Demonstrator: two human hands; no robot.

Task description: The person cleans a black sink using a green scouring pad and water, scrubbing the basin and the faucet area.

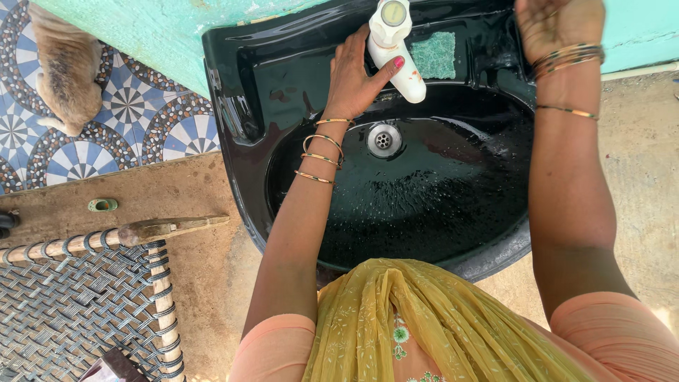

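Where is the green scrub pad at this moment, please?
In the head view, the green scrub pad lies on the black sink's back ledge, just right of the white tap.

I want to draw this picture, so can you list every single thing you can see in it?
black glossy basin: one, black, wet, fixed against the turquoise wall
white plastic tap: one, white, at the basin's back edge
round metal drain: one, silver, in the basin's bottom
green scrubbing pad: one, green, on the basin's ledge right of the tap
turquoise painted wall: one, behind the basin
patterned floor tiles: many, blue and white, far left
tan furry animal: one, on the tiles
woven rope cot: one, grey, lower left
yellow scarf: one, bottom centre
left hand: fingers touching the tap
right hand: raised over the basin's right rim, holding nothing
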